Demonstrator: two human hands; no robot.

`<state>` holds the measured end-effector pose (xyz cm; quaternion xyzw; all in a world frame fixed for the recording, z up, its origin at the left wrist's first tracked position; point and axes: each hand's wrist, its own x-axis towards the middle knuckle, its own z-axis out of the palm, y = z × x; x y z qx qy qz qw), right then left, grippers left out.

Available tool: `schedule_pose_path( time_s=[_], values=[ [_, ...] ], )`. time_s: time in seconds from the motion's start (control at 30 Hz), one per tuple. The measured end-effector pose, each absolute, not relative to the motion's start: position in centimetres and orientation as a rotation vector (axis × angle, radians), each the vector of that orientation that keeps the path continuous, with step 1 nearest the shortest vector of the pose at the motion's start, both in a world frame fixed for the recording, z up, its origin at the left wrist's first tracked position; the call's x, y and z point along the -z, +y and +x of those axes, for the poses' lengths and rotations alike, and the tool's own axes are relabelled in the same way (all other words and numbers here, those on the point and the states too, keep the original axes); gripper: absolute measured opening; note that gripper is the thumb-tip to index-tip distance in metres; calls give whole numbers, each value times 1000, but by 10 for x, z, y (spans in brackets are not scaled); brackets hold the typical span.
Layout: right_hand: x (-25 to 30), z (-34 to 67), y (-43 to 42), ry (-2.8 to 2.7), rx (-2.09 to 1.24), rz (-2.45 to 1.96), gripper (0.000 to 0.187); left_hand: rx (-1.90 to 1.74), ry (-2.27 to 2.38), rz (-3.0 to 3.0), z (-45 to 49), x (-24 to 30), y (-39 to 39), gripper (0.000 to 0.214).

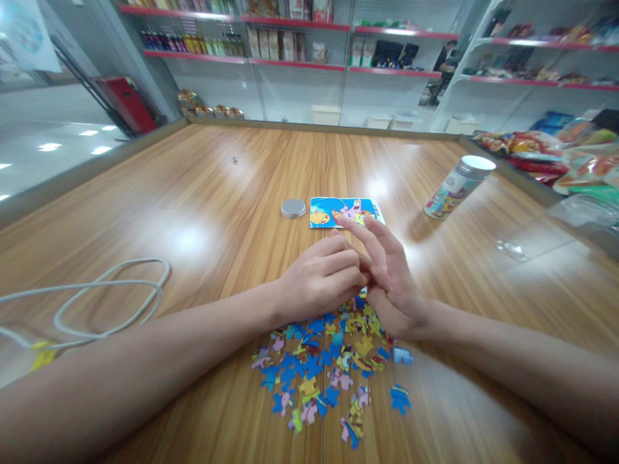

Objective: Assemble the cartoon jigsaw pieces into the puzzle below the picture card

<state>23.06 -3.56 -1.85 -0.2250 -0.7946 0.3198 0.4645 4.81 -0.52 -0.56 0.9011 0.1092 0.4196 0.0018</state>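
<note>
Loose jigsaw puzzle pieces (pixel 309 366), mostly blue, yellow and pink, lie in a heap on the wooden table. Above the heap's far side my two hands meet. My left hand (pixel 326 274) has its fingers curled in against the right palm; whether anything is between them is hidden. My right hand (pixel 394 280) is tilted, with its index and middle fingers stretched forward and apart. Just beyond the fingertips lies a picture card (pixel 323 212) with cartoon figures on blue, partly covered by my right hand. A round silver lid (pixel 293 207) rests to the card's left.
A printed cylindrical can (pixel 452 190) stands at the right. A pale cable (pixel 113 283) loops over the table's left side. Crumpled clear plastic (pixel 511 250) lies at the right, near bagged snacks (pixel 532 148) beyond the edge. Stocked shelves (pixel 294 61) line the back, where a person (pixel 441 67) is partly visible.
</note>
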Motion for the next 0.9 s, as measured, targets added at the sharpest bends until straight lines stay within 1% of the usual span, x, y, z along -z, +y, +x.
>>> schedule_pose_path(
  time_s=[0.27, 0.47, 0.77, 0.9],
  values=[
    [17, 226, -40, -1947, -820, -522, 78, -1392, 298, 2794, 52, 2, -6, 16],
    [15, 222, -43, -1951, -790, -550, 81, -1438, 301, 2789, 55, 3, -6, 21],
    [13, 223, -40, -1847, -920, -400, 74, -1472, 472, 2675, 53, 2, -8, 15],
    [14, 222, -38, -1840, -931, -366, 76, -1499, 491, 2653, 54, 1, -8, 11]
  ],
)
